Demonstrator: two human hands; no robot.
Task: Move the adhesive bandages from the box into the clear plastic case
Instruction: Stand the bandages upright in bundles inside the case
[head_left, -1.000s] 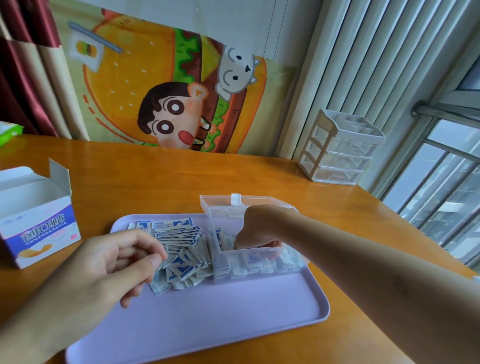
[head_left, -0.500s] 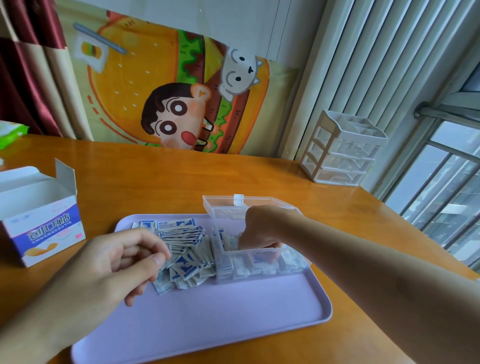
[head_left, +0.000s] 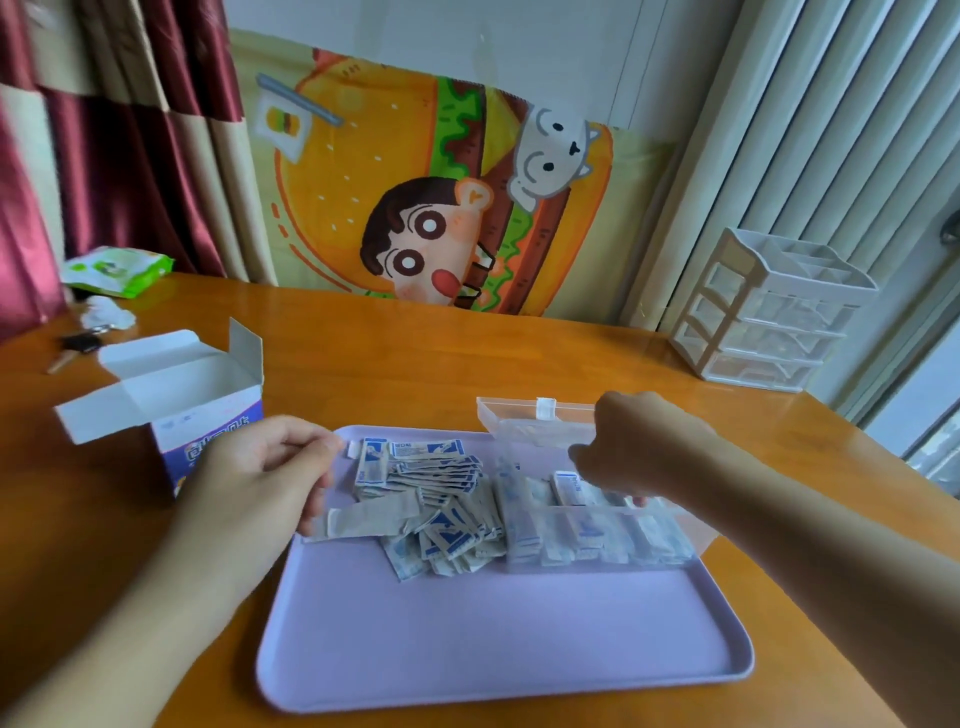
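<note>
A heap of blue-and-white wrapped bandages (head_left: 441, 499) lies on the purple tray (head_left: 493, 675). To its right on the tray stands the clear plastic case (head_left: 597, 543), holding several bandages, with its lid (head_left: 535, 415) tipped back. My right hand (head_left: 628, 452) hovers over the case with its fingers pointing down among the bandages; what they hold is hidden. My left hand (head_left: 260, 478) is curled at the tray's left edge, and a pale bandage strip (head_left: 369, 519) sticks out from its fingertips over the heap. The open bandage box (head_left: 208, 415) stands left of the tray, partly behind my left hand.
A white drawer organizer (head_left: 769, 322) stands at the table's back right by the window. A green packet (head_left: 114, 270), a crumpled white tissue (head_left: 109, 314) and keys (head_left: 78, 345) lie at the back left. A cartoon cloth hangs behind the table.
My right hand has risen a little out of the case. My left hand has shifted to the heap's left edge, and a pale strip now shows at its fingertips.
</note>
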